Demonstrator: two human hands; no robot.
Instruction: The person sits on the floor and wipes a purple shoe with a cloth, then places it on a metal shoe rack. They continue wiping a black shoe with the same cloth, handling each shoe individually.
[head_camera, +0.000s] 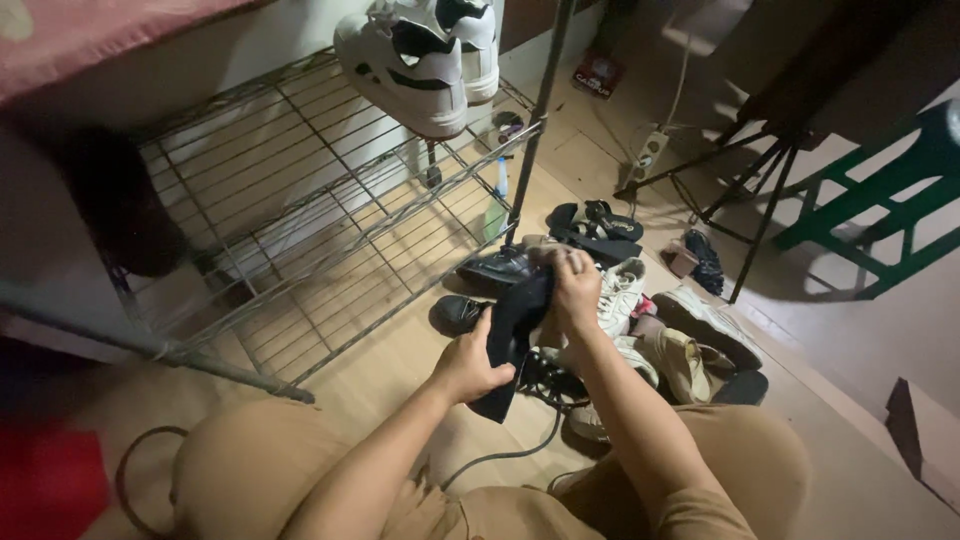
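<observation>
Both hands hold a black shoe (512, 335), long, dark and matte, tilted up on end above a pile of shoes (650, 340) on the wooden floor (390, 370). The left hand (470, 365) is closed around its lower part, and the right hand (575, 290) is curled over its upper end. Just beside stands a wire shoe rack (300, 220), with white sneakers (425, 60) on its top shelf.

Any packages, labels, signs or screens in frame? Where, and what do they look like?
Small packet: on the floor at top centre, behind the wire rack; flat, squarish, dark with red and white print.
Cardboard box: right edge, on the floor; plain brown, only partly in view.
No screens or signs visible.
</observation>
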